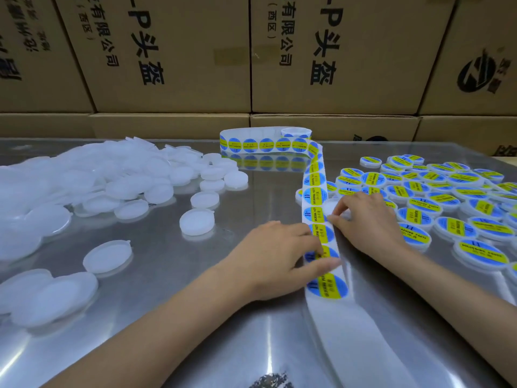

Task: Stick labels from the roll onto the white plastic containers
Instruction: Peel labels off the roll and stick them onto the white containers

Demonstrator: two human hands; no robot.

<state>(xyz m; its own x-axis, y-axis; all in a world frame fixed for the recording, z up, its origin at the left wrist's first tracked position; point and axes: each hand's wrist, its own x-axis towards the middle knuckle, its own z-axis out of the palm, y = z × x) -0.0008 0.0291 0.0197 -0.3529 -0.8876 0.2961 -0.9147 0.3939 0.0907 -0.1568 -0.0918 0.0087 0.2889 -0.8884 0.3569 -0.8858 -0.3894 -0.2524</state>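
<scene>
2 hands (pixel 275 256), 1 label strip (pixel 316 191); dozens unlabelled containers (pixel 197 222), approx 40 labelled containers (pixel 453 228)

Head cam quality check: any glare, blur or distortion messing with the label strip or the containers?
Head view: streaky glare on the metal table, which also mirrors the label strip near the roll; the unlabelled white containers wash out at far left, edges hard to separate; wide-angle bends the cardboard boxes; left hand, right hand and nearby labels look sharp.
</scene>
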